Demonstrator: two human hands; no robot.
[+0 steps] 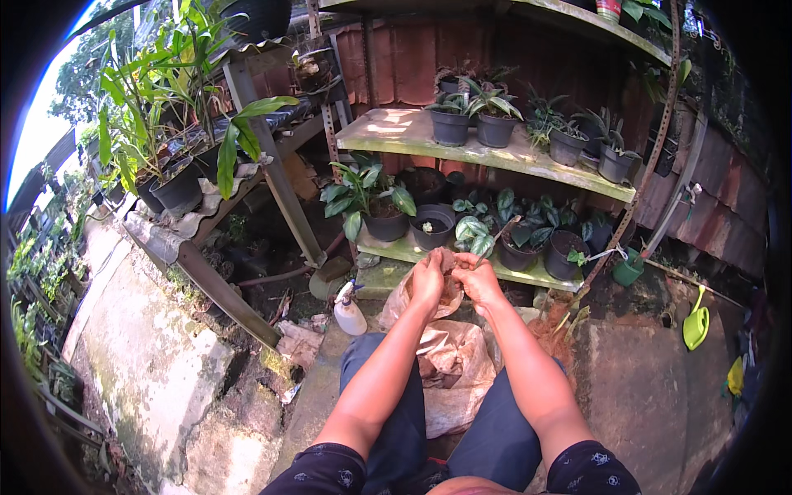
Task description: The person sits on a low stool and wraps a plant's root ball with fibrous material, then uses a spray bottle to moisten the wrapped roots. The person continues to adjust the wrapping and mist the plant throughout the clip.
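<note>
Both of my hands are raised over an opened plastic bag with brown material inside. My left hand pinches a clump of brown fibrous material at the bag's upper edge. Close beside it, my right hand has its fingers closed around a thin, stick-like piece that points up to the right; whether it also grips the clump cannot be told. Below, between my knees, lies a crumpled, soil-stained sack. A white spray bottle with a blue nozzle stands left of the bag.
Ahead, potted plants fill a lower shelf and a middle shelf. A corrugated-topped bench with tall plants is at left. At right are a green pot, a lime-green watering can and brown fibre.
</note>
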